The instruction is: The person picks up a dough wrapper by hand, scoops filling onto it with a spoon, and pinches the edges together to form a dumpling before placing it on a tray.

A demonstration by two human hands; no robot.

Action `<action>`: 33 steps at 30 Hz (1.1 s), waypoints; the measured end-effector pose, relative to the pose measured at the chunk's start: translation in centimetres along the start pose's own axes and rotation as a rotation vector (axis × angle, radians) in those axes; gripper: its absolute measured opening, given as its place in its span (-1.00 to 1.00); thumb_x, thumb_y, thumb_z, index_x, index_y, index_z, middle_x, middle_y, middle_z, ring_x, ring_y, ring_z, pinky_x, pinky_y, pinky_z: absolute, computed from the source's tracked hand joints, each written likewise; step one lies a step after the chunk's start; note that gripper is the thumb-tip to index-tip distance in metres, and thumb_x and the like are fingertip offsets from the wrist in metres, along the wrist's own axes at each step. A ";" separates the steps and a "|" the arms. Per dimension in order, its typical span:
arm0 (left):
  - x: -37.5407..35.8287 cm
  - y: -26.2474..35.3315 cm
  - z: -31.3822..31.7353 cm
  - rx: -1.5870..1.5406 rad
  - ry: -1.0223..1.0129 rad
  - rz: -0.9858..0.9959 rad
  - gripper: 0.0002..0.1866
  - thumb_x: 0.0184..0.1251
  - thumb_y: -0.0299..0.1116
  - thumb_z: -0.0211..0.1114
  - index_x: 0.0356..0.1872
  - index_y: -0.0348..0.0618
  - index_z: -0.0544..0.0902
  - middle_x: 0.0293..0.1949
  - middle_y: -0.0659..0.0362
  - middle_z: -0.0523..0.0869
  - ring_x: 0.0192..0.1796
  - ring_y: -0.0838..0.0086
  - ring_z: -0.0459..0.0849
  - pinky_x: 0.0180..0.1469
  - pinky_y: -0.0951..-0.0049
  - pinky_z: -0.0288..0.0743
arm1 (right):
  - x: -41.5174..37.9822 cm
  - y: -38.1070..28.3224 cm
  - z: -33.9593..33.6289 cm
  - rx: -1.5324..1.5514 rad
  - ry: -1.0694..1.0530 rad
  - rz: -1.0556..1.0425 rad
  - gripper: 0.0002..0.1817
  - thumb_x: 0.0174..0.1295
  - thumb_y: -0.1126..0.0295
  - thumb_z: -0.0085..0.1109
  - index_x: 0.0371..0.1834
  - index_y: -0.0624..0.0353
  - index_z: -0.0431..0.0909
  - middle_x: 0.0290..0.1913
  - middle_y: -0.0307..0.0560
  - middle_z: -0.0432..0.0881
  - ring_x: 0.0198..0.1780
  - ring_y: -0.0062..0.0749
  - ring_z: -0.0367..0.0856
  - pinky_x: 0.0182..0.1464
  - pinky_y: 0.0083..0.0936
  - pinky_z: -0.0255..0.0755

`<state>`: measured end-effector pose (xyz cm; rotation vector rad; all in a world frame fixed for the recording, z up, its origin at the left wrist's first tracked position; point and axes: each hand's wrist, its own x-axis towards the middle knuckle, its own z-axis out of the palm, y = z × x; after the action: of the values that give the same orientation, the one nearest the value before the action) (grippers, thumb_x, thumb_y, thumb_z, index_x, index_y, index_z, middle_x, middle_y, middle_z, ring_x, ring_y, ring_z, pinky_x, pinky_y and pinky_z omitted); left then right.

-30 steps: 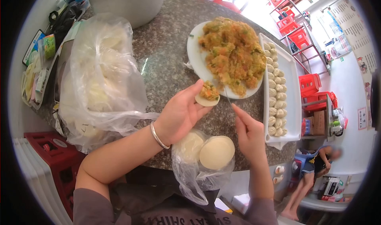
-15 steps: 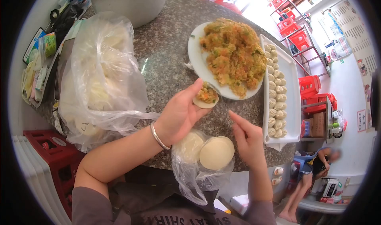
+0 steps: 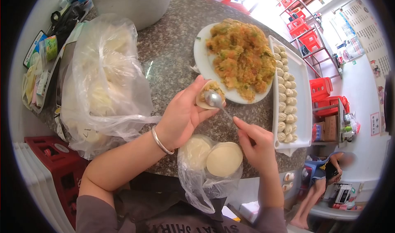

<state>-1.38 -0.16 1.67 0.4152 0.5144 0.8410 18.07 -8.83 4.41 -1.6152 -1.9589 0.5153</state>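
Observation:
My left hand (image 3: 180, 117) cups a round dumpling wrapper (image 3: 203, 104) topped with orange-green filling, just in front of the plate. A metal spoon (image 3: 214, 98) is held by its handle in my right hand (image 3: 257, 144); its bowl presses on the filling in the wrapper. Behind them a white plate (image 3: 202, 54) carries a large heap of minced filling (image 3: 240, 58). Below my hands, flat round wrappers (image 3: 224, 159) lie in two stacks on an open clear plastic bag (image 3: 193, 190).
A white tray (image 3: 299, 109) with rows of pleated dumplings (image 3: 290, 109) stands right of the plate. Left are a big plastic bag (image 3: 105, 76) of pale dough pieces and a metal pot (image 3: 131, 4). Another person (image 3: 325, 179) sits at the far right, near red stools (image 3: 321, 89).
The spoon, not visible between my hands before, now rests on the filling. My left hand has shifted slightly left and up with the wrapper.

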 end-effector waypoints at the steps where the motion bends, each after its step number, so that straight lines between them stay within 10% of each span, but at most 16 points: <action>1: 0.1 0.0 0.1 -0.009 0.017 0.023 -0.47 0.53 -0.03 -0.15 0.23 -0.31 0.33 0.13 0.03 0.54 0.14 0.29 0.57 0.20 0.33 0.46 | 0.0 0.2 0.1 -0.006 0.035 -0.006 -0.59 0.11 0.61 0.17 0.07 0.10 0.61 -0.58 -0.09 0.52 -0.62 -0.43 0.47 -0.49 -0.55 0.37; 9: 0.1 0.0 0.0 -0.013 0.005 0.053 -0.44 0.52 -0.04 -0.14 0.29 -0.31 0.27 0.17 0.02 0.51 0.18 0.23 0.54 0.27 0.29 0.38 | -0.3 0.4 0.2 0.067 0.102 0.031 -0.62 0.11 0.62 0.16 0.04 0.15 0.62 -0.59 -0.12 0.51 -0.58 -0.48 0.47 -0.47 -0.55 0.37; 20: -0.9 0.1 0.9 0.222 -0.008 0.111 -0.44 0.27 -0.53 0.27 0.29 -0.31 0.33 0.05 0.09 0.61 0.05 0.50 0.62 0.03 0.55 0.52 | 3.2 1.7 0.7 -0.302 0.305 -0.035 -0.80 0.12 0.51 0.23 -0.16 0.24 0.63 -0.35 -0.07 0.55 -0.31 -0.18 0.57 -0.19 -0.33 0.44; 26: -0.8 -0.7 0.5 0.430 -0.097 0.413 -0.49 0.26 -0.53 0.29 0.24 -0.29 0.40 0.05 0.10 0.61 0.04 0.51 0.61 0.01 0.51 0.55 | 4.7 -0.4 1.3 0.558 0.218 0.011 -0.82 0.10 0.52 0.30 -0.20 0.28 0.64 -0.29 -0.08 0.66 -0.20 -0.43 0.61 -0.09 -0.54 0.42; 33: -0.5 -1.5 0.0 0.669 -0.090 0.692 -0.66 0.24 -0.57 0.28 0.06 -0.26 0.58 0.08 0.07 0.58 0.06 0.48 0.61 0.04 0.50 0.56 | 5.2 -0.9 1.7 0.684 0.296 0.021 -0.85 0.14 0.56 0.27 -0.22 0.33 0.64 -0.24 -0.08 0.67 -0.20 -0.49 0.59 -0.10 -0.59 0.42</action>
<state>-0.79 -1.48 1.02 1.2899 0.5684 1.2963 15.64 -3.87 4.48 -1.1869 -1.3415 0.7960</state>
